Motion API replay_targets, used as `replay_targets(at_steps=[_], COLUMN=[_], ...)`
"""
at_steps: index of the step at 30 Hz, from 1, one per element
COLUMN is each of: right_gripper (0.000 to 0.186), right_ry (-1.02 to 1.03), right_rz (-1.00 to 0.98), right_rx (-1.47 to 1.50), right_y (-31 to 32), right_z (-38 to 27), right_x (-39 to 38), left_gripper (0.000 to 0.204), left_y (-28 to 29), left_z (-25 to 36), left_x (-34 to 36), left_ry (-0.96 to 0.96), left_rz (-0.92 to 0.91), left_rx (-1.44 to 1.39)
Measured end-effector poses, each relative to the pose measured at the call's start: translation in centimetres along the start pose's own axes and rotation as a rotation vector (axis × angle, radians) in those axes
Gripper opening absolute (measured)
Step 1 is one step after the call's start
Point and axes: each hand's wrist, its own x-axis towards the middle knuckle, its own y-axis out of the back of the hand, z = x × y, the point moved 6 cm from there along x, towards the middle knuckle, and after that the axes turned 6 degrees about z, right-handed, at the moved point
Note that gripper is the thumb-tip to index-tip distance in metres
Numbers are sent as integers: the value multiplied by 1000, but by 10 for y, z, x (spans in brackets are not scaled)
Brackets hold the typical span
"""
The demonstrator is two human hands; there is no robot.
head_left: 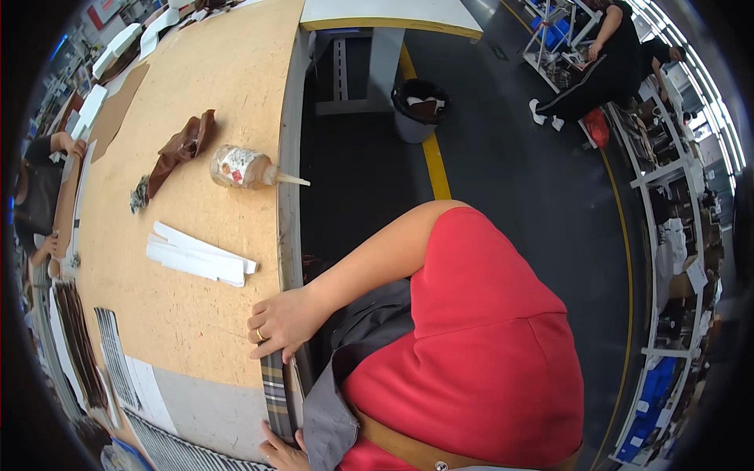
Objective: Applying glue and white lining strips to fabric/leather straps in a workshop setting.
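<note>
A narrow plaid strip [276,389] in grey, black and tan lies along the near edge of the worktable. My right hand [289,320], with a ring on one finger, is closed over its upper end, fingertips bent down onto the strip. At the bottom of the view, my left hand [284,455] grips the strip's other end, thumb and a finger on either side; the rest of that hand is cut off. Above my right hand lie several white paper strips [196,254]. A clear bottle [239,168] with a thin spout rests on its side beyond them.
A crumpled brown piece [174,161] lies on the wooden tabletop [228,78]. Striped material [184,441] sits lower left. Across the table another person's hands [72,146] handle a brown sheet. A bin [415,118] stands on the floor; loaded shelves [667,259] line the right.
</note>
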Motion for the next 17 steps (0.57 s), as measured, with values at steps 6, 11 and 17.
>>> replay_targets(at_steps=[6,11,17], right_gripper=[51,44,44], right_ry=[0,-12,-22], right_rz=[-45,-31,-234], right_rx=[94,176,131], right_y=[0,3,6], right_z=[3,6,3], right_x=[5,4,18], left_gripper=[59,51,66], left_y=[13,11,-75], left_z=[19,19,-99], left_x=[6,-2,-30], left_ry=[-198,-315,-119], left_rz=[409,630,268], left_rx=[328,275,23])
